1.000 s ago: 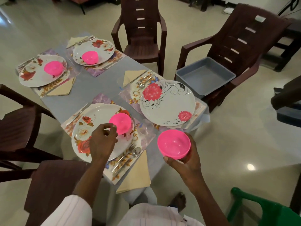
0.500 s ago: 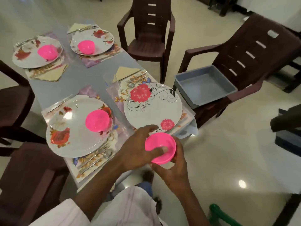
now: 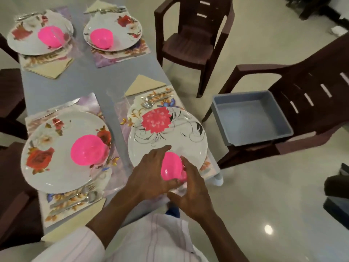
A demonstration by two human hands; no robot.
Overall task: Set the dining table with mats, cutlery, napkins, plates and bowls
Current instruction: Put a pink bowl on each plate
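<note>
A pink bowl (image 3: 171,166) is turned upside down between my two hands, over the near edge of the white plate with a pink flower (image 3: 166,133). My left hand (image 3: 151,174) grips its left side and my right hand (image 3: 190,191) cups its right side from below. That plate lies on a floral mat (image 3: 132,112) with a spoon and fork (image 3: 156,100) and a beige napkin (image 3: 143,85) behind it. Three other settings each carry an inverted pink bowl: near left (image 3: 87,150), far left (image 3: 50,35), far middle (image 3: 102,38).
The grey table (image 3: 90,82) is narrow. Brown plastic chairs stand around it: one at the far side (image 3: 192,35), one at the right (image 3: 302,103) with an empty grey tub (image 3: 251,118) on its seat, others at the left. A shiny floor lies to the right.
My left hand left the near-left setting and joined the right on the pink bowl. Both hands carried the bowl forward over the flowered plate's edge and turned it rim down.
</note>
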